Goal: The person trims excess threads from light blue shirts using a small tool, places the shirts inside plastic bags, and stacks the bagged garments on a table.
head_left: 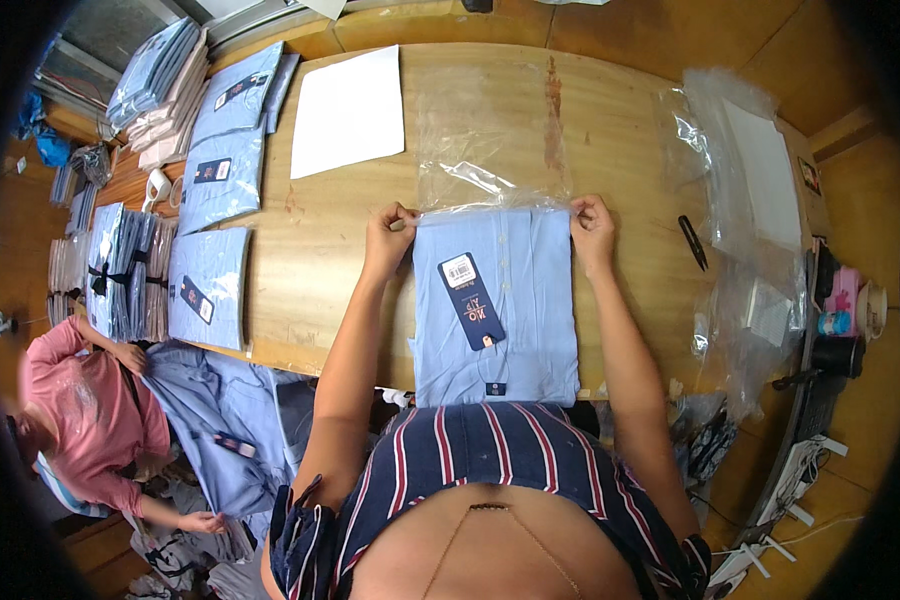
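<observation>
A folded light blue shirt (540, 300) lies in front of me at the table's near edge, with a navy hang tag (470, 305) on top. Beyond it a clear plastic bag (490, 130) is spread flat, its near edge meeting the shirt's far end. My left hand (392, 232) pinches the bag's edge at the shirt's far left corner. At the far right corner my right hand (592, 232) pinches the other side of that edge. How far the shirt's end sits inside the bag, I cannot tell.
Bagged blue shirts (220, 190) line the table's left side, beside a white sheet (350, 112). Black thread snips (692, 243) and a heap of clear bags (745, 200) lie to the right. At lower left, a person in pink (90, 410) handles another blue shirt (225, 415).
</observation>
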Demonstrator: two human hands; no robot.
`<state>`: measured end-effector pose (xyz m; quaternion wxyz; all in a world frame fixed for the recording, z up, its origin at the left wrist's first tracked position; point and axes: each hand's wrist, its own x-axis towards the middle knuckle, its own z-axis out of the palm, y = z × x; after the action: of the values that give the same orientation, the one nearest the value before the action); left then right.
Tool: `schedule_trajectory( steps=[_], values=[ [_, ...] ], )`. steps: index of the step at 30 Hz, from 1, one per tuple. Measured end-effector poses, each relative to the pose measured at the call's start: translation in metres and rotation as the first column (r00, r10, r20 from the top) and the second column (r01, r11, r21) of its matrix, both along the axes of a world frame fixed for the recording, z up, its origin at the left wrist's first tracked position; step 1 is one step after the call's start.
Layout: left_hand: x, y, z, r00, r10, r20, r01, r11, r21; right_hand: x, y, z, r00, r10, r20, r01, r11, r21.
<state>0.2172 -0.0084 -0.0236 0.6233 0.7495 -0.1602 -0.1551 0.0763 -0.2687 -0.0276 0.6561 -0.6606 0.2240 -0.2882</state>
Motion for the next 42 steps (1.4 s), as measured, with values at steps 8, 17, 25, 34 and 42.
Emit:
schedule_trajectory(
  steps=[8,17,25,34,42],
  values=[
    [-0.022,0.009,0.021,0.993,-0.087,-0.073,0.082,0.994,-0.073,-0.014,-0.011,0.0,0.987,0.153,0.04,-0.156,0.985,0.081],
    [-0.036,0.022,0.017,0.983,-0.178,0.04,0.175,0.982,0.071,-0.025,-0.02,0.015,0.862,0.487,-0.139,-0.486,0.873,0.046],
    [-0.081,0.038,0.037,0.959,-0.198,0.203,0.141,0.953,0.268,-0.059,-0.004,0.031,0.768,0.579,-0.272,-0.567,0.814,0.131],
    [-0.105,0.067,0.041,0.954,-0.295,-0.042,0.298,0.932,0.208,-0.099,0.016,0.029,0.72,0.637,-0.275,-0.621,0.768,0.155],
    [-0.164,0.109,0.044,0.816,-0.362,-0.45,0.426,0.904,0.045,-0.17,0.05,0.036,0.608,0.72,-0.334,-0.662,0.692,0.286]
  ],
)
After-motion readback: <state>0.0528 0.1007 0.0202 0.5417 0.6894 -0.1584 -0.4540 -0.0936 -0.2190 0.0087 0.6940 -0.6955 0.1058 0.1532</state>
